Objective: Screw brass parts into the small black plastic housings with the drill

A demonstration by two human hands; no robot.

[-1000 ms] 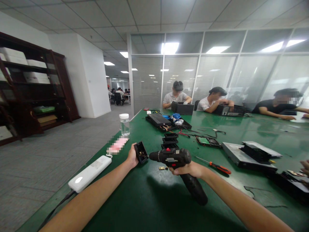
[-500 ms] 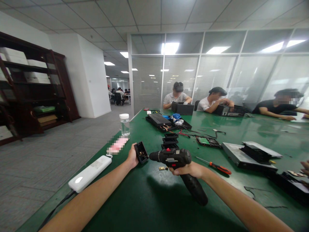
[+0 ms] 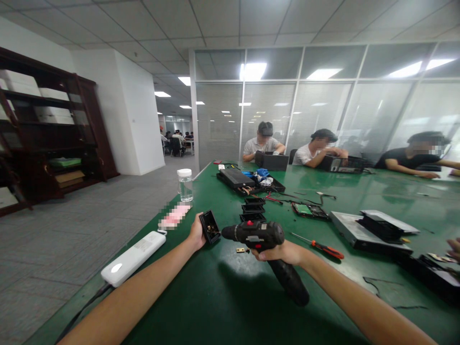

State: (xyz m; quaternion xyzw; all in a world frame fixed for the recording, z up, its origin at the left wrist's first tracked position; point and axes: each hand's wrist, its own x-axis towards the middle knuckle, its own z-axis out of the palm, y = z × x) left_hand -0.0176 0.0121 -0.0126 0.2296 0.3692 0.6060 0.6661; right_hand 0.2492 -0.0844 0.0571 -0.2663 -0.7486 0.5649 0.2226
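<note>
My left hand (image 3: 196, 233) is closed on the side of a small black box-shaped housing (image 3: 210, 227), whose open face is turned toward the drill and shows brass-coloured bits inside. My right hand (image 3: 282, 252) grips a black cordless drill (image 3: 257, 233) held level, its chuck pointing left at the housing. The drill's front end is right by the housing's edge; whether a bit touches anything inside I cannot make out. Below the chuck, a small brass-coloured plate (image 3: 240, 250) lies on the green table (image 3: 201, 302). Several similar black housings (image 3: 253, 209) stand in a row behind the drill.
A screwdriver (image 3: 323, 248) lies right of the drill. On the left are a white power strip (image 3: 134, 258) and a clear jar (image 3: 186, 186). A black tray of parts (image 3: 237, 179), a circuit board (image 3: 309, 210) and metal cases (image 3: 366, 235) lie farther off. Several people sit opposite.
</note>
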